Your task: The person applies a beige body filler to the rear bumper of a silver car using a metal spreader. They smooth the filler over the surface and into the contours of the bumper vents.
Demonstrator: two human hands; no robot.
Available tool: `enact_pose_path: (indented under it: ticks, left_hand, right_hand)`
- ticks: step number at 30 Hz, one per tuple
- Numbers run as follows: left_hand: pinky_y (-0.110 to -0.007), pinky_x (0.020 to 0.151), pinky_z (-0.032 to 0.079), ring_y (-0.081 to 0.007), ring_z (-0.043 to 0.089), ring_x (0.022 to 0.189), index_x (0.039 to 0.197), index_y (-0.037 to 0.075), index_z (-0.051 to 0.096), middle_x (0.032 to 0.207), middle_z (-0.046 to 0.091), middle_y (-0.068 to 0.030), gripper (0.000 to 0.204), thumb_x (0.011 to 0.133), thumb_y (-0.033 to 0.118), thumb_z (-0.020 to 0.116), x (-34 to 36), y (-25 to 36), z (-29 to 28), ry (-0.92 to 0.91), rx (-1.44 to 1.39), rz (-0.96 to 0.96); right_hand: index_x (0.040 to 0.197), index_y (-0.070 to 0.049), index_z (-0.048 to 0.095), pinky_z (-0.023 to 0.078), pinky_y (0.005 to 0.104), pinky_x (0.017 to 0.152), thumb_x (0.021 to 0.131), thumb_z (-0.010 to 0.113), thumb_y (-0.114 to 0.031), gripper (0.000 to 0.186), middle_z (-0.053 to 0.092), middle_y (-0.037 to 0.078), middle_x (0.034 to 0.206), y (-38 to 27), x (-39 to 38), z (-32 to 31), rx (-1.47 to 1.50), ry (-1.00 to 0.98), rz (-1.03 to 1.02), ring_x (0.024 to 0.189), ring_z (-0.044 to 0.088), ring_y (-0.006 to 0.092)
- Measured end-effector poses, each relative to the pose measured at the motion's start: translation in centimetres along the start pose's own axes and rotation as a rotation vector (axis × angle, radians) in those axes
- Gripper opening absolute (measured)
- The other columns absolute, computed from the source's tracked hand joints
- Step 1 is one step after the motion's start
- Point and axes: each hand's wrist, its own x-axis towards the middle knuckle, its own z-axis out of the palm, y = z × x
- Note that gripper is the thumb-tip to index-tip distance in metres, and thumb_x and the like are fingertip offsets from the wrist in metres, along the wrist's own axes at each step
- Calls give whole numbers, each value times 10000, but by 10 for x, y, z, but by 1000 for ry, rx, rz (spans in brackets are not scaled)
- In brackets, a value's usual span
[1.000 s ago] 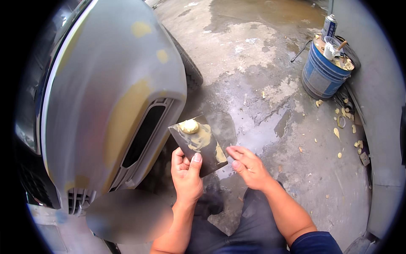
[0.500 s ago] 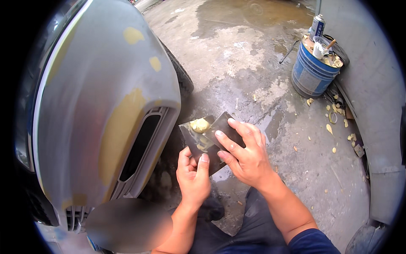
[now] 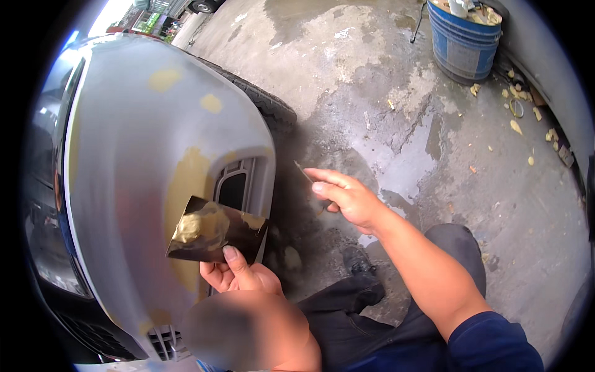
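My left hand [image 3: 248, 277] is closed on a dark flat plate [image 3: 243, 240], thumb on top and fingers beneath. A lump of yellow body filler [image 3: 193, 227] sits near the plate's far left end, with thin smears beside it. Beyond the plate lies the grey car bumper [image 3: 121, 142], which carries a long yellow filler patch [image 3: 189, 180], partly hidden by the plate. To the right, my right hand [image 3: 352, 199] pinches a thin dark filler spreader [image 3: 302, 170], seen almost edge-on. The spreader is apart from both plate and bumper.
A blue bucket [image 3: 462, 46] stands at the far right beside a grey panel [image 3: 542, 68], with yellow scraps on the floor near it. A tyre [image 3: 263, 99] shows behind the bumper. Wet patches mark the concrete floor [image 3: 396, 155]. A blurred patch covers part of my left forearm.
My hands have separated. The left has carried the plate leftward, over the bumper; the right has drawn the spreader off the plate and turned it edge-on. The view has shifted too.
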Motion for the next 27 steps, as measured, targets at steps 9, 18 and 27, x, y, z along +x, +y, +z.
enact_pose_path:
  ticks: [9, 18, 27]
  left_hand:
    - [-323, 999, 444, -179, 581, 1107, 1268, -27, 498, 1222, 612, -119, 294, 993, 66, 539, -6, 14, -6, 86, 147, -62]
    - [-332, 1000, 446, -198, 574, 1132, 1260, -43, 484, 1236, 604, -142, 308, 961, 6, 540, 3, -16, -22, -28, -76, 61]
    - [-331, 1017, 431, -201, 577, 1140, 1262, -42, 487, 1236, 612, -147, 314, 958, 6, 547, 4, -20, -22, -29, -62, 46]
  right_hand:
    - [1432, -108, 502, 365, 409, 1110, 970, 533, -323, 510, 481, 142, 1448, 57, 68, 46, -295, 232, -329, 1308, 477, 339]
    - [1400, -156, 542, 435, 495, 1028, 961, 552, -311, 466, 480, 118, 1433, 47, 81, 66, -538, 406, -464, 1184, 509, 425]
    - [1374, -86, 561, 354, 442, 1110, 946, 573, -227, 451, 511, 195, 1404, 43, 74, 57, -491, 380, -483, 1291, 471, 390]
